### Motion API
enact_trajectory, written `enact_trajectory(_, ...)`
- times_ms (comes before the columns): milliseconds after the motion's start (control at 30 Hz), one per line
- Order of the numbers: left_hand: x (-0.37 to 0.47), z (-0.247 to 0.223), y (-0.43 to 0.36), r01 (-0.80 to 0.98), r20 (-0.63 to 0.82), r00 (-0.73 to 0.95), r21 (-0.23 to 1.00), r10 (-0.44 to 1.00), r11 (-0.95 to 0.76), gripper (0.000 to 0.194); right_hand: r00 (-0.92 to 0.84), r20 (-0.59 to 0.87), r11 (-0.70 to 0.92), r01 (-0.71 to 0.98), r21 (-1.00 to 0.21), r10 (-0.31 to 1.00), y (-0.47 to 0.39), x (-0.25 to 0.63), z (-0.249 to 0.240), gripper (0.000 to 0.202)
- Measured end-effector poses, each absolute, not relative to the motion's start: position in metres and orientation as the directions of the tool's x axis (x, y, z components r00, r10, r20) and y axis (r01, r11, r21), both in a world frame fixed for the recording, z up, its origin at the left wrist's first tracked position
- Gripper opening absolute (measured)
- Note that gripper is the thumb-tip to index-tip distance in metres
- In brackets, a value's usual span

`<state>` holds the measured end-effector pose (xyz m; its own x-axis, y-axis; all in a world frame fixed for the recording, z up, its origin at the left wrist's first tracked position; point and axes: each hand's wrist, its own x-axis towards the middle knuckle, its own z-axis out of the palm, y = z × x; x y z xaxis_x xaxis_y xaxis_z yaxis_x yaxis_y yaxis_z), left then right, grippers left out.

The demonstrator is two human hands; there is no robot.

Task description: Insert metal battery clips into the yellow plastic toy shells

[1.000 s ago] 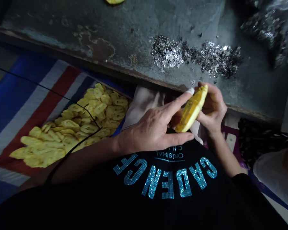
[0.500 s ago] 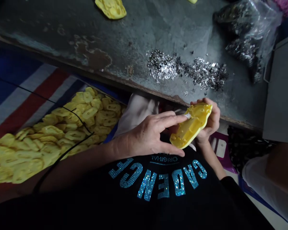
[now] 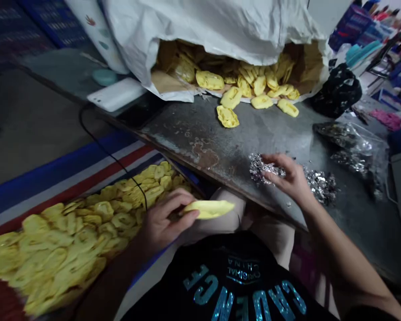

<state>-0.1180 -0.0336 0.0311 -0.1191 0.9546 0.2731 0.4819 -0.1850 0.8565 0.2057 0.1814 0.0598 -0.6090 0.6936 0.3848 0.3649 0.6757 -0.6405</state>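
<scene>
My left hand [image 3: 169,220] pinches a yellow moulded plastic piece [image 3: 212,208] by one end, between thumb and fingers. The piece is seen almost edge-on above my lap, so its hollow face is hidden. Over on the grey tabletop, my right hand [image 3: 289,176] reaches into a pile of small shiny metal clips [image 3: 258,168]. Its thumb and forefinger are apart, with loose clips around the tips. No held clip can be made out. More clips [image 3: 321,185] lie beyond the wrist.
A big white sack [image 3: 200,22] spills yellow pieces [image 3: 231,97] onto the worn table [image 3: 177,129]. Several yellow pieces fill a container [image 3: 96,227] at lower left, crossed by a black cable [image 3: 112,154]. Farther right are a clear bag of metal bits [image 3: 357,147] and a black bag [image 3: 339,91].
My right hand has let go of the yellow piece and moved up to the metal pile. My left hand now holds the piece, farther left. The view has tilted up, showing the sack.
</scene>
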Motion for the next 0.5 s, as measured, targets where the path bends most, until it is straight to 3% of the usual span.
enact_trajectory(67, -0.152, 0.012, -0.047, 0.588, 0.228, -0.163, 0.804, 0.960, -0.091, 0.011, -0.657, 0.338, 0.718, 0.474, -0.510, 0.674, 0.237, 0.178, 0.060, 0.026)
enact_trajectory(133, -0.177, -0.011, -0.058, 0.711, 0.163, -0.238, 0.701, 0.957, 0.057, 0.015, -0.658, 0.326, 0.721, 0.511, -0.469, 0.679, 0.288, 0.142, 0.050, 0.024)
enact_trajectory(200, -0.190, -0.028, -0.064, 0.796, 0.155, -0.370, 0.561, 0.916, 0.226, 0.025, -0.638, 0.339, 0.717, 0.545, -0.435, 0.691, 0.327, 0.103, 0.035, 0.036)
enact_trajectory(267, -0.192, -0.037, -0.065, 0.807, 0.163, -0.427, 0.512, 0.889, 0.294, 0.036, -0.610, 0.355, 0.704, 0.578, -0.411, 0.708, 0.353, 0.065, 0.018, 0.044)
enact_trajectory(400, -0.180, -0.032, -0.053, 0.728, 0.159, -0.374, 0.661, 0.914, 0.183, 0.035, -0.605, 0.367, 0.707, 0.585, -0.397, 0.706, 0.372, 0.024, 0.002, 0.049)
enact_trajectory(500, -0.162, -0.019, -0.040, 0.538, 0.135, -0.390, 0.836, 0.911, 0.106, 0.027, -0.670, 0.369, 0.759, 0.502, -0.415, 0.644, 0.365, 0.037, 0.013, 0.056)
